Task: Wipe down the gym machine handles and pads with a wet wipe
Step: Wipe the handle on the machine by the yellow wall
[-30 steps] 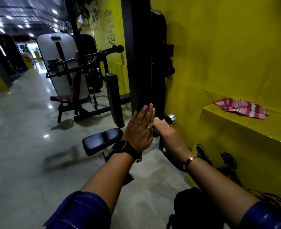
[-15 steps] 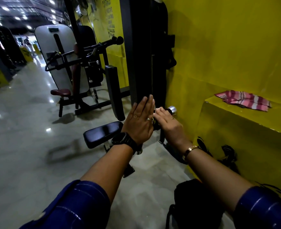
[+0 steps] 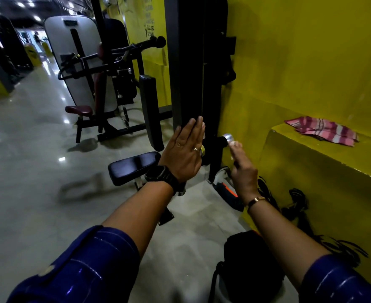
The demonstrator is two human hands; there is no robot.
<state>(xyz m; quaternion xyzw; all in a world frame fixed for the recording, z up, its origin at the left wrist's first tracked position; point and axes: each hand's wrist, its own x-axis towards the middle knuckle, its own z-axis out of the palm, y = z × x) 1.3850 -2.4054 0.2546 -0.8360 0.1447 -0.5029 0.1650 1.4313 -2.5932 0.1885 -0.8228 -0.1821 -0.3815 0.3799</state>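
Observation:
My left hand (image 3: 185,149) is raised with straight fingers, flat against the black upright of the gym machine (image 3: 186,68). My right hand (image 3: 243,171) pinches a pale wet wipe (image 3: 234,145) at the silver end cap of the black handle (image 3: 222,139) that sticks out low on the machine. A black seat pad (image 3: 134,166) lies left of my left wrist. A tall black back pad (image 3: 150,110) stands upright behind it.
A yellow wall and a yellow ledge (image 3: 324,167) stand on the right, with a pink striped cloth (image 3: 322,130) on the ledge. A black bag (image 3: 247,265) sits on the floor below my right arm. Another machine (image 3: 88,73) stands farther back on the glossy floor.
My right hand has slid from the handle's grip outward to its silver end cap, so the wipe shows. My left hand stays flat on the upright. The view has tilted slightly.

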